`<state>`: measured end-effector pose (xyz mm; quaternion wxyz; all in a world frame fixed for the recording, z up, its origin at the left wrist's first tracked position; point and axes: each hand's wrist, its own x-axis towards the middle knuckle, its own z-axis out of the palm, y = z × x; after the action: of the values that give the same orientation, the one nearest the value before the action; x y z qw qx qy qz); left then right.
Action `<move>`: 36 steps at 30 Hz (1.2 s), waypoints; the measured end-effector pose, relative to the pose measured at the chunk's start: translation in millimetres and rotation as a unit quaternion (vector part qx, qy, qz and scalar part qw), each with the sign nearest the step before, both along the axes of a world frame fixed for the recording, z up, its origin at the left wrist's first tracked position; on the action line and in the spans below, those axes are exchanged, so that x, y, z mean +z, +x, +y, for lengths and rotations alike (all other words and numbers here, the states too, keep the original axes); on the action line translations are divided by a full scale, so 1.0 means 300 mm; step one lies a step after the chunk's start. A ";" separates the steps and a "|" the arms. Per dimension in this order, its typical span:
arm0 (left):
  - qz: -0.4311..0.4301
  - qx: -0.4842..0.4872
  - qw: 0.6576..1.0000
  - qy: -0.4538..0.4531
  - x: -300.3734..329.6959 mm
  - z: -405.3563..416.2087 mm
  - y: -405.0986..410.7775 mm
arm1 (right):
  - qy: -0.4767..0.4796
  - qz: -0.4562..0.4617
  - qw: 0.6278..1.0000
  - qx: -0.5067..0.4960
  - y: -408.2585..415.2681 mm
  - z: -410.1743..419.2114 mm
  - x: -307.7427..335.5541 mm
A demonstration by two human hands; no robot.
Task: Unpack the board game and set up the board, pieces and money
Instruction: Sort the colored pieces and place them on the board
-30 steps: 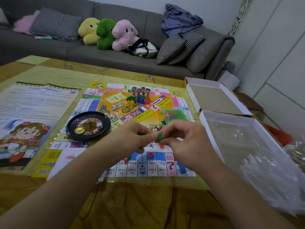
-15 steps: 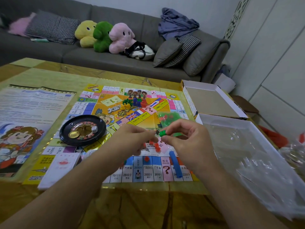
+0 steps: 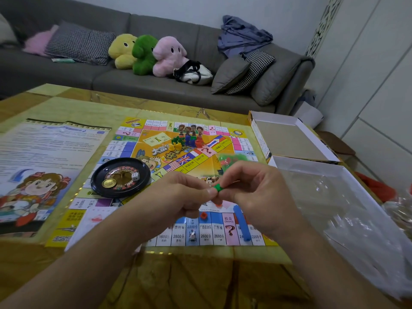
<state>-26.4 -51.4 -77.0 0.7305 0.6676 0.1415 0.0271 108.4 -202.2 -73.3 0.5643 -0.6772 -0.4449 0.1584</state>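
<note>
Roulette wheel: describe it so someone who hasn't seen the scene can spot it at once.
Start at the colourful game board spread on the yellow table. On the board's left part, just left of the person's left hand, sits the roulette wheel. It is the only round black dish there, holding a gold coin and a white die.

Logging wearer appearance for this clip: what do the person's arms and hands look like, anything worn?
Both forearms are bare as far as the frame shows, with no sleeves in view. The left hand and right hand show no gloves, watch or bracelets; no rings are visible.
</note>
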 end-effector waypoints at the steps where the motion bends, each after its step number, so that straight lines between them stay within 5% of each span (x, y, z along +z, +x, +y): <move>1: 0.006 -0.011 1.000 0.003 0.004 0.001 -0.004 | -0.007 -0.002 1.000 0.003 -0.001 -0.001 0.004; 12: -0.028 0.016 0.995 -0.094 -0.025 -0.002 0.024 | 0.052 0.018 0.998 -0.035 -0.004 0.007 0.007; 24: -0.011 0.000 0.998 -0.066 -0.020 0.019 0.006 | 0.028 0.022 0.999 0.013 -0.008 -0.002 0.015; 36: -0.047 0.028 0.991 -0.121 0.007 -0.021 0.010 | 0.122 0.150 0.981 0.014 -0.028 0.010 -0.005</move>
<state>-23.3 -57.7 -74.9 0.8105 0.5683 0.1276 0.0620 99.8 -199.3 -74.7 0.7007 -0.5658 -0.3801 0.2108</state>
